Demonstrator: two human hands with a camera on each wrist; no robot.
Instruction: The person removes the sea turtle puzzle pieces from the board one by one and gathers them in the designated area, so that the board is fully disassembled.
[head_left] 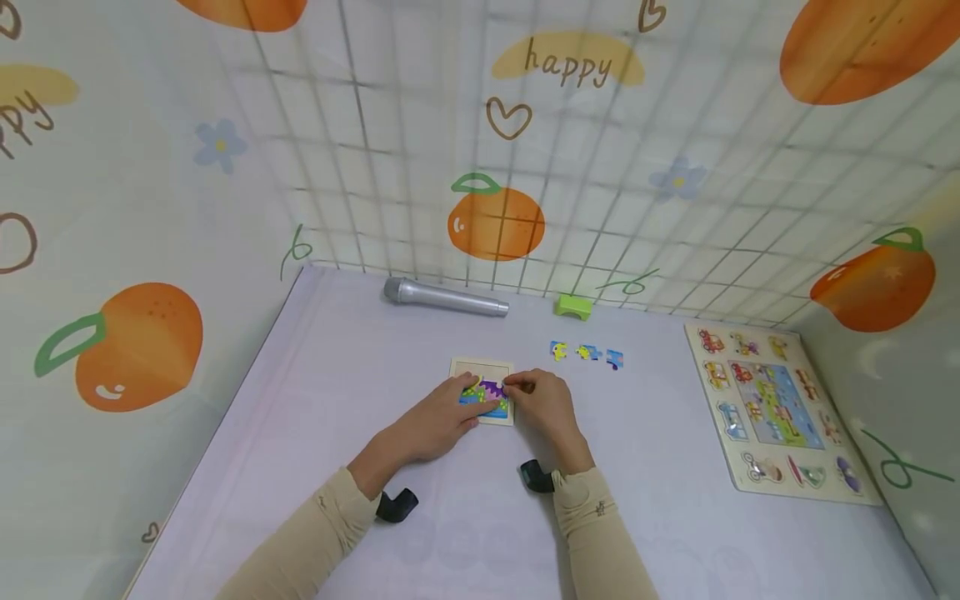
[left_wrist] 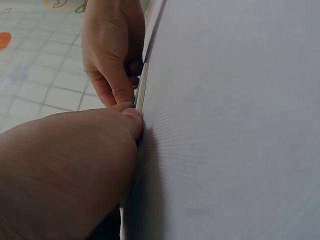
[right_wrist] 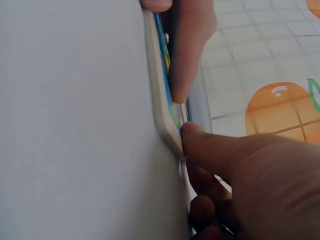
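Framed jigsaw (head_left: 491,390) part-filled beneath the left hand (head_left: 437,422), fingers outstretched; three loose pieces (head_left: 591,352) remain beyond the right hand (head_left: 546,405), whose grasp I cannot tell

You wear long beige sleeves, a matching pair, left sleeve (head_left: 303,533) and right sleeve (head_left: 607,550); cloth plain, creased near the wrists. Small dark mark by each cuff, left mark (head_left: 323,502) and right mark (head_left: 600,507), too small to read. Black, stubby, bent wrist units jut from your cuffs: left unit (head_left: 397,506), right unit (head_left: 536,477). Your left hand (head_left: 438,421) and right hand (head_left: 546,408): bare.
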